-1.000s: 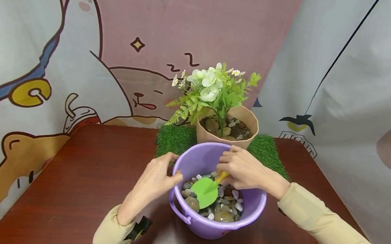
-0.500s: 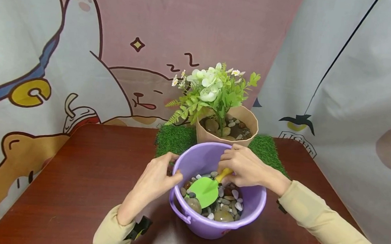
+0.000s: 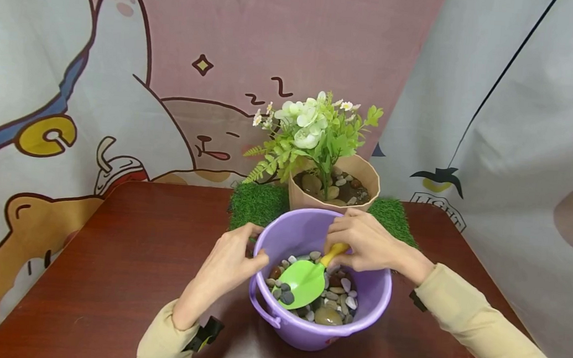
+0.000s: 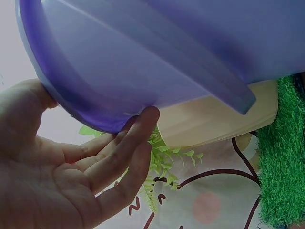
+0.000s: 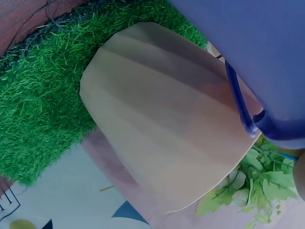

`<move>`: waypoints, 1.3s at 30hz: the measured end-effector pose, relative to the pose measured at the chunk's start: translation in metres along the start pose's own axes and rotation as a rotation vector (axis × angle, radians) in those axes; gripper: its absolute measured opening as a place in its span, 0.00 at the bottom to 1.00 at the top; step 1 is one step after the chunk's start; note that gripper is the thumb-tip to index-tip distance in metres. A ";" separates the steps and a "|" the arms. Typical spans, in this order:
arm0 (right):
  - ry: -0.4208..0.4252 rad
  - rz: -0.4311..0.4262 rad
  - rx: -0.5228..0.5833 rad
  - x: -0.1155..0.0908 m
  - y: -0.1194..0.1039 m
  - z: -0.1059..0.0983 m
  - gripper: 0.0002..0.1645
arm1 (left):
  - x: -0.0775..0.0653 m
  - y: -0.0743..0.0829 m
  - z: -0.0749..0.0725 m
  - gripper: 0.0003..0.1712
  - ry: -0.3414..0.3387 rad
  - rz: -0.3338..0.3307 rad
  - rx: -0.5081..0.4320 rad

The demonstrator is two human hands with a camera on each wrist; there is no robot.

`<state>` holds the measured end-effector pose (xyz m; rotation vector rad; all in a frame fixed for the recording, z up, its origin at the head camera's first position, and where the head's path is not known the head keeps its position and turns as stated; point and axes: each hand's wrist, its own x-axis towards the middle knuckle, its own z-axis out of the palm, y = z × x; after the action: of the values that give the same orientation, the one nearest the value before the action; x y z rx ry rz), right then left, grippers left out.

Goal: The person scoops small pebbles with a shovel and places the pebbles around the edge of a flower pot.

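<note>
1. Since the frame half a second ago, the green shovel (image 3: 307, 285) has shifted slightly rightward, more of its yellow handle (image 3: 334, 253) shows, and a few dark pebbles (image 3: 286, 297) now lie on the left part of its blade. The left grip (image 3: 228, 261) looks unmoved.
2. The right grip (image 3: 365, 245) is clenched round the handle, at the far right of the purple bucket (image 3: 305, 335).
3. The left grip pinches the bucket's left rim, thumb over the edge and fingers outside; the left wrist view shows fingertips near the outer wall.
4. Shovel and blade are inside the bucket, low among mixed pebbles (image 3: 346, 302). Whether the blade's tip touches the bottom cannot be told.
5. Judging by this, scooping is under way: a small load is on the blade, but it has not been raised clear of the bucket. Most stones, including a large brown stone (image 3: 328, 316), remain loose inside.
6. Behind the bucket, a beige flowerpot (image 5: 157, 109) with white flowers (image 3: 308, 119) stands on a grass mat (image 3: 258, 205) on the bench (image 3: 162, 248); stones already lie round its stem.
</note>
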<state>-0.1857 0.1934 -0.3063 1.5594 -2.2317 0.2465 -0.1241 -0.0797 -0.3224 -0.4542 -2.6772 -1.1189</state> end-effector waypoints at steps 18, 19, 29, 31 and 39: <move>0.026 0.096 0.083 -0.005 0.010 -0.011 0.15 | 0.000 0.000 0.000 0.20 0.003 0.007 0.005; 0.027 0.098 0.085 -0.005 0.010 -0.012 0.15 | 0.000 0.000 0.000 0.20 0.003 0.007 0.004; 0.061 0.106 0.151 -0.015 0.009 -0.013 0.12 | 0.000 0.000 0.001 0.20 0.000 0.007 -0.005; 0.074 0.108 0.170 -0.017 0.008 -0.014 0.12 | 0.000 0.000 0.001 0.19 0.002 0.009 -0.006; 0.112 0.119 0.164 -0.022 0.004 -0.021 0.13 | -0.001 0.000 0.001 0.19 0.007 0.004 0.004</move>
<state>-0.1784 0.2215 -0.2962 1.4545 -2.2669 0.5505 -0.1233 -0.0791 -0.3229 -0.4543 -2.6709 -1.1111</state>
